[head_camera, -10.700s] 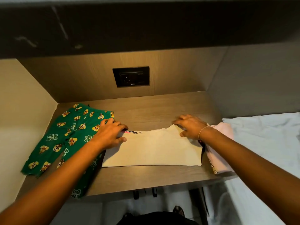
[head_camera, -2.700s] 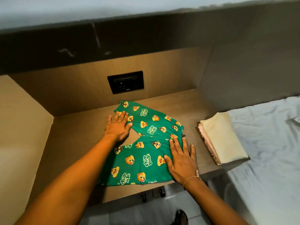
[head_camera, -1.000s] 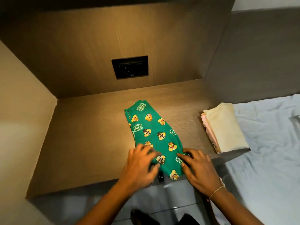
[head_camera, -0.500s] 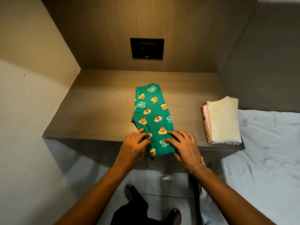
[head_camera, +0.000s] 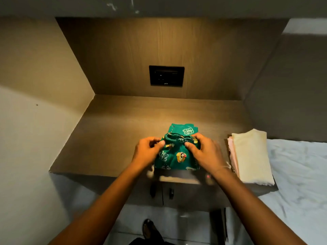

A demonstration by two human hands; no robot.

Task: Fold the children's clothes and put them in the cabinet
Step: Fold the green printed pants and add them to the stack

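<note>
— On the wooden counter (head_camera: 109,138), where are the green pants (head_camera: 177,154)?
— Near its front edge, lying front to back. Left hand (head_camera: 146,152) and right hand (head_camera: 206,152) pinch the folded-over waistband.

- The green trousers (head_camera: 177,152) carry a repeated pale printed wordmark in rounded letters; on the far flap it looks like "Chip" over "Dale", though I can't be sure of it.
- The black wall socket plate (head_camera: 166,75) has a tiny light mark at its lower edge, too small to read.
</note>
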